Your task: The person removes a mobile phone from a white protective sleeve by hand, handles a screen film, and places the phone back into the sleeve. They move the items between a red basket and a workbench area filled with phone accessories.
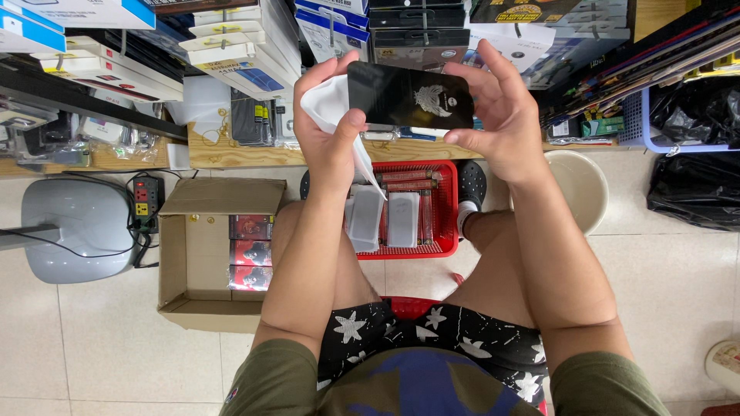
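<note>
Right now both hands are up in front of the shelves with one flat black panel (410, 96) held between them, a pale crest printed on its face. My left hand (330, 127) pinches the panel's left edge, thumb on the front and fingers curled behind, and the same grip traps a white sleeve (333, 104) that hangs down toward my knee. My right hand (501, 115) cups the right edge, thumb under the lower corner, the other fingers spread loosely and only partly closed around it. The panel sits level, well above the floor and clear of every container.

As a judgement, the work looks mid-way: the panel appears to be out of the white sleeve, though I cannot tell whether it is coming out or going in, and nothing has been set down from this pair of hands.

Below, between my feet, a red basket (447, 208) holds several pale flat packs (402, 219) standing side by side, with darker reddish packs along its upper end and right side. It looks fairly full. To the left, an open cardboard box (173, 270) has its flap folded back and a stack of red-and-black packs (250, 253) lying against its right wall; the rest of its floor shows bare cardboard. A power strip (145, 202) lies just beside that box
</note>
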